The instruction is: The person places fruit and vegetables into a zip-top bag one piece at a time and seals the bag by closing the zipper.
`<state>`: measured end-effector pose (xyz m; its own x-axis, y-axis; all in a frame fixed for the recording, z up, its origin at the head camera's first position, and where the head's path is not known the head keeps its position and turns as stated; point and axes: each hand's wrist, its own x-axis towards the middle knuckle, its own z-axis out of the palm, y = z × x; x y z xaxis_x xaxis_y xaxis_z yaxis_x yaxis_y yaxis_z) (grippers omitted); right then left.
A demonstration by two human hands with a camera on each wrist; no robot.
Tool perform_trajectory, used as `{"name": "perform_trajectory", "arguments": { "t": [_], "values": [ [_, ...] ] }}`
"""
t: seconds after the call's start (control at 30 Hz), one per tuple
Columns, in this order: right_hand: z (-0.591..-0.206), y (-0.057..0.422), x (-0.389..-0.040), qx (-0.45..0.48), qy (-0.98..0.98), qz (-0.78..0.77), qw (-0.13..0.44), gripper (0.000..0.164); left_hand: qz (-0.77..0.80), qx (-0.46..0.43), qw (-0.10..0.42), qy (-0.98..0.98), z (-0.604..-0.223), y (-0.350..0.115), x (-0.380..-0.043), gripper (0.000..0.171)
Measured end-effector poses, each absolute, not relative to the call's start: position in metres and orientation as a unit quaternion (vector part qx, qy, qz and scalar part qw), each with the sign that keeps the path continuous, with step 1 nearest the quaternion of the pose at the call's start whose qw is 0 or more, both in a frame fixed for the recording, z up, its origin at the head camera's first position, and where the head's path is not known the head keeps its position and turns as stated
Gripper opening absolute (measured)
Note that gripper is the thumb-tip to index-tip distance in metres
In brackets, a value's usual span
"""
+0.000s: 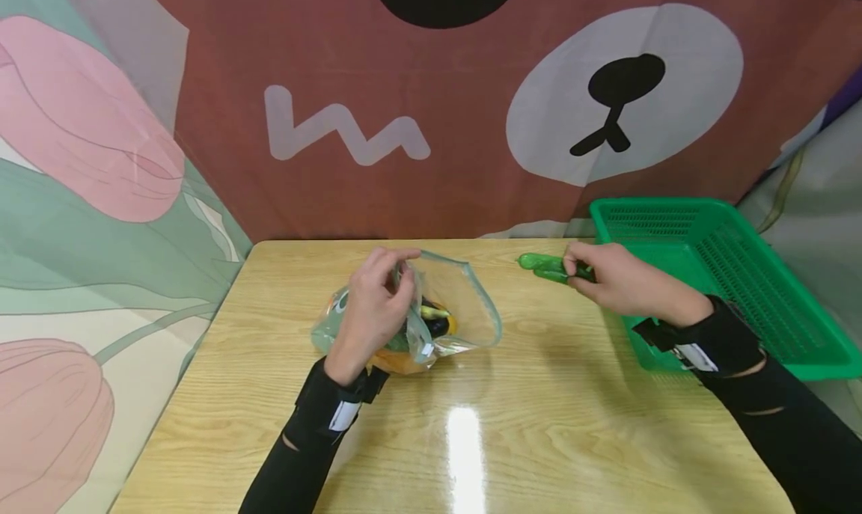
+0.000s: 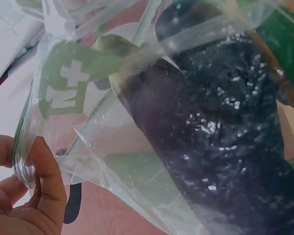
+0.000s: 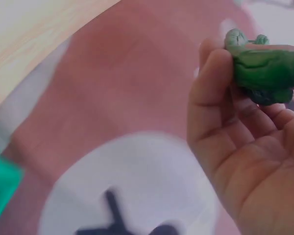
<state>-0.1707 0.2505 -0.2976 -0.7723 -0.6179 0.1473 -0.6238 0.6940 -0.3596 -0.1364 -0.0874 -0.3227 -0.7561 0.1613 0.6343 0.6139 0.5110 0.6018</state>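
My left hand [image 1: 377, 293] pinches the rim of a clear zip bag [image 1: 481, 297] that lies on the table with its mouth toward the right. Inside the bag, a dark eggplant [image 2: 186, 122] with a pale green cap shows large through the plastic in the left wrist view. Something yellow-orange lies beside it, partly hidden by the bag and hand. To the right of the bag, my right hand [image 1: 616, 278] holds two slender green vegetables [image 1: 542, 263] above the table. Pale stem ends [image 3: 235, 38] stick out past my fingers in the right wrist view; I cannot tell their exact kind.
A green plastic basket [image 1: 795, 304] with slotted walls stands at the table's right edge, under and behind my right forearm. The wooden table [image 1: 539, 439] reflects a bright light near its front. Behind it hangs a brown printed cloth [image 1: 465, 125].
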Motion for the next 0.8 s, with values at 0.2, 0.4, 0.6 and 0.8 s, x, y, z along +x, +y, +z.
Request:
{"name": "perform_trajectory", "arguments": {
  "t": [0.2, 0.4, 0.6, 0.8],
  "values": [
    [-0.296, 0.196, -0.168, 0.416, -0.882, 0.223, 0.012, 0.022, -0.428, -0.238, 0.266, -0.830, -0.320, -0.085, -0.137, 0.026],
    [-0.308, 0.152, -0.170, 0.470, -0.856, 0.211, 0.025, 0.011, -0.436, -0.235, 0.260, -0.829, -0.322, -0.084, -0.136, 0.026],
    [-0.319, 0.113, -0.170, 0.483, -0.859, 0.165, 0.032, 0.021, -0.437, -0.237, 0.261, -0.827, -0.323, -0.086, -0.135, 0.025],
    [-0.323, 0.085, -0.177, 0.501, -0.853, 0.145, 0.001, 0.025, -0.429, -0.239, 0.268, -0.829, -0.322, -0.088, -0.134, 0.025]
  ]
}}
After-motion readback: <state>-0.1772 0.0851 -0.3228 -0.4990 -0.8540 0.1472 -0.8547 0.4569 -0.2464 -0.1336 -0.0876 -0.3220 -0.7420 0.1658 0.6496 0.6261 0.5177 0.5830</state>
